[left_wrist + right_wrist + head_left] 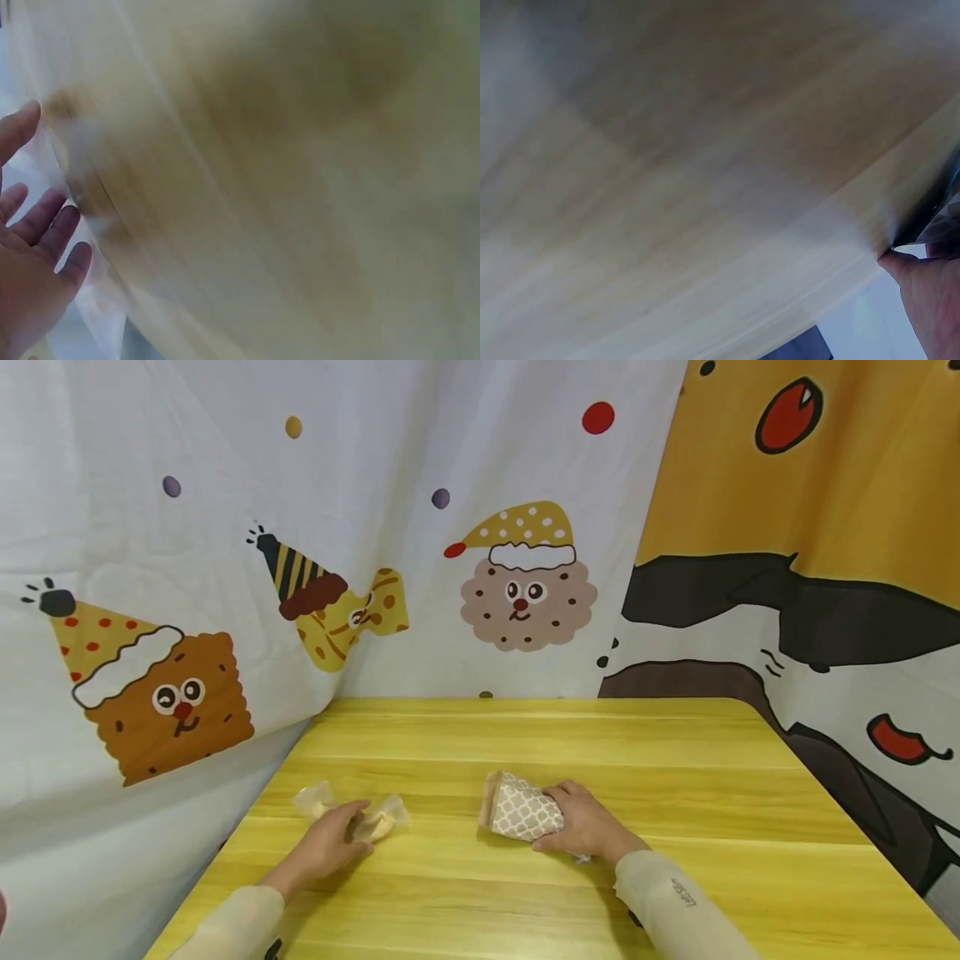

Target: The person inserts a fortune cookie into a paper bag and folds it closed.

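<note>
In the head view my left hand (330, 845) reaches over two small clear wrappers with pale yellow contents. One wrapper (313, 797) shows beyond the fingers, the other (385, 819) to their right. Thumb and fingers stand apart in the left wrist view, the fingers loosely extended. A beige bag with a white lattice pattern (527, 810) lies on its side near the middle of the table, its mouth facing left. My right hand (588, 822) grips its right end, thumb on the near side. The bag's inside is hidden.
Both hands work over a yellow wood-grain table (480, 910) with rounded far corners. Behind it hangs a white curtain (405, 443) printed with cartoon biscuits, with an orange and black print at the right.
</note>
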